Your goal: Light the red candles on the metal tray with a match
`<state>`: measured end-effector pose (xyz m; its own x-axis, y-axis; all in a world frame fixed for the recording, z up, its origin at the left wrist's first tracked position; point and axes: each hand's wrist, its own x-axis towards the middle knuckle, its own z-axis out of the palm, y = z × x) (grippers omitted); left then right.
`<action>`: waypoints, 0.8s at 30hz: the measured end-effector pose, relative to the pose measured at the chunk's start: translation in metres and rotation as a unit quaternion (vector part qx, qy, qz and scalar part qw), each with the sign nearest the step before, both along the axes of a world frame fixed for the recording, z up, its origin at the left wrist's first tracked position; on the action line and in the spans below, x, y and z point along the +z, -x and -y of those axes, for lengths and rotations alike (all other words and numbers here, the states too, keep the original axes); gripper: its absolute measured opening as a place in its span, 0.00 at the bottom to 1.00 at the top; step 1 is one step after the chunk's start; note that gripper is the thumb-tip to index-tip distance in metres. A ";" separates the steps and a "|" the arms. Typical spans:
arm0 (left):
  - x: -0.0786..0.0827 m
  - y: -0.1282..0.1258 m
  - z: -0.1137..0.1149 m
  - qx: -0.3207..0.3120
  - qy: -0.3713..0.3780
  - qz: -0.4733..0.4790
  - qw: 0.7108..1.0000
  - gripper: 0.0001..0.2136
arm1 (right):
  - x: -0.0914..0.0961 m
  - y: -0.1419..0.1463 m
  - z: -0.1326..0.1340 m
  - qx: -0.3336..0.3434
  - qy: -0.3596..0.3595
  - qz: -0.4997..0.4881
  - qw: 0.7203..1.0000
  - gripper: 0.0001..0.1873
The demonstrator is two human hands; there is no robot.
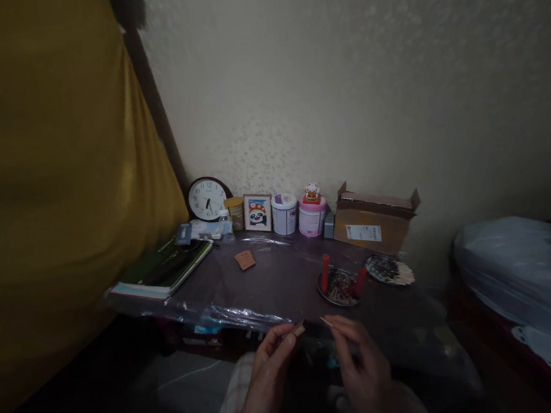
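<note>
My left hand point(272, 359) pinches a small matchbox point(299, 330) near the table's front edge. A thin matchstick point(325, 321) is between the fingertips of my right hand point(362, 359), a short gap to the right of the matchbox. I see no flame on it. Beyond my right hand, a tall red candle point(325, 274) and a shorter, leaning red candle point(360, 283) stand on a round metal plate point(337, 304) strewn with dark bits. Behind it to the right, another plate holds burnt matches point(384, 267) and pale matchsticks point(405, 274).
Along the wall stand a clock point(208, 199), a panda picture frame point(258, 213), a white tub point(285, 214), a pink tub point(312, 219) and a cardboard box point(388, 230). Books point(163, 272) lie left; a brown square piece point(244, 260) rests on the plastic-covered table point(269, 280).
</note>
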<state>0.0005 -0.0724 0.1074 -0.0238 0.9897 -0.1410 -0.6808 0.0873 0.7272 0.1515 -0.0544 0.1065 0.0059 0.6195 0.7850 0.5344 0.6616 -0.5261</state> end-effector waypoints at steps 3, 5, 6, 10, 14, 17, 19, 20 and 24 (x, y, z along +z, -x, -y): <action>0.002 -0.002 -0.001 0.004 0.001 0.006 1.000 0.08 | -0.004 -0.001 -0.001 0.019 -0.030 0.038 0.999 0.12; 0.004 -0.002 -0.001 0.007 -0.005 0.004 1.000 0.08 | -0.018 -0.003 -0.013 0.041 -0.010 0.084 0.996 0.12; 0.005 -0.002 -0.001 0.007 -0.008 0.003 1.000 0.08 | -0.027 -0.005 -0.021 0.028 -0.005 0.087 0.996 0.12; 0.005 0.001 0.000 -0.001 -0.008 -0.007 1.000 0.09 | -0.053 -0.019 -0.046 -0.068 0.067 -0.020 0.995 0.12; 0.000 -0.001 0.000 -0.002 -0.018 -0.010 1.000 0.07 | -0.042 -0.025 -0.043 -0.057 0.108 -0.102 0.987 0.10; -0.001 -0.004 -0.001 -0.015 -0.023 0.002 1.000 0.06 | -0.027 -0.017 -0.031 -0.019 0.101 -0.119 0.988 0.07; -0.001 -0.006 -0.001 -0.019 -0.023 0.009 1.000 0.07 | -0.022 -0.009 -0.023 0.010 0.088 -0.116 0.989 0.06; 0.000 -0.006 -0.001 -0.019 -0.022 0.010 1.000 0.07 | -0.021 -0.005 -0.020 0.021 0.085 -0.112 0.990 0.06; -0.001 -0.005 -0.001 -0.014 -0.021 0.018 1.000 0.07 | -0.019 0.006 -0.011 0.038 0.082 -0.073 0.993 0.05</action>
